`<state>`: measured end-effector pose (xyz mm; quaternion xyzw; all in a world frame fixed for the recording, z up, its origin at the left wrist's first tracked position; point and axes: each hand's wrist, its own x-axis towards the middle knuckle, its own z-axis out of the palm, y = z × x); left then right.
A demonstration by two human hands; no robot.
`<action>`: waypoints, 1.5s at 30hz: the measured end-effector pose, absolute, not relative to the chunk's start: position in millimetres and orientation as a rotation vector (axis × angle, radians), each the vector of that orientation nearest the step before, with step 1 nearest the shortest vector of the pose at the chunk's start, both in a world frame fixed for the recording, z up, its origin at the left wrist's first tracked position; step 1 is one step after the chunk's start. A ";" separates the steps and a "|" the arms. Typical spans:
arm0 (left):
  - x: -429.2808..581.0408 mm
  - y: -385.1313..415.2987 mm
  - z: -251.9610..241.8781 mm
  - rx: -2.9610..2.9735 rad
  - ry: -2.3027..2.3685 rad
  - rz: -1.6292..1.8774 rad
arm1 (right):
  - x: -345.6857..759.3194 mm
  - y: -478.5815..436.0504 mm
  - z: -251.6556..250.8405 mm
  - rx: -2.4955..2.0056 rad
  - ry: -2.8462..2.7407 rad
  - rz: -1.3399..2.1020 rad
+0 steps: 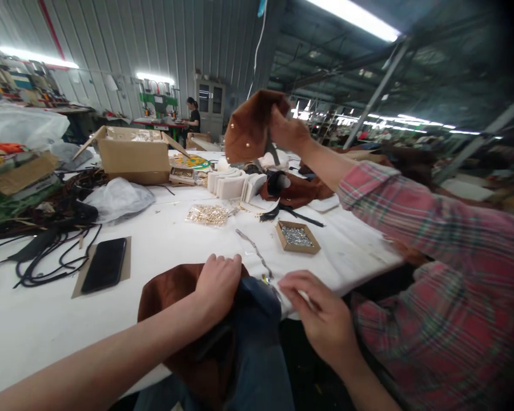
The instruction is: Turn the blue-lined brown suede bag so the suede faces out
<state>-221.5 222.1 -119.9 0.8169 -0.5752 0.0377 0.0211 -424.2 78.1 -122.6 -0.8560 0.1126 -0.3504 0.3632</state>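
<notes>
My left hand [219, 283] is closed on the upper edge of a brown suede piece [167, 291] that lies partly over my denim-clad leg [261, 348]. The piece's lower part is folded and dark, and my forearm crosses it. To the right of the leg, my right hand [321, 314] is closed, with thumb and fingertips pinched together. What lies between these fingers is too small or hidden to name. Close to its fingertips, at the table edge, is a twisted grey strip [257, 254] with a small shiny end.
A co-worker's hand [289, 128] in a plaid sleeve holds up a studded brown suede piece [248, 128] at right. On the white table [34, 319] are a box of metal bits [297, 236], a bag of gold studs [208, 214], a phone [105, 264], black cords and a carton [132, 157].
</notes>
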 end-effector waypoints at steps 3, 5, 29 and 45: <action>-259.1 229.8 -110.0 2.288 -2.031 0.551 | -402.6 53.9 -124.4 -1.985 0.529 -0.944; -276.2 239.4 -109.5 2.074 -2.172 0.761 | -384.9 48.9 -134.5 -1.891 0.526 -0.816; -255.5 303.6 -156.3 1.659 -1.973 0.944 | -376.9 103.9 -140.3 -2.071 0.166 -0.294; -258.6 295.2 -158.9 1.796 -1.971 0.790 | -381.3 102.4 -161.5 -1.808 0.306 -0.215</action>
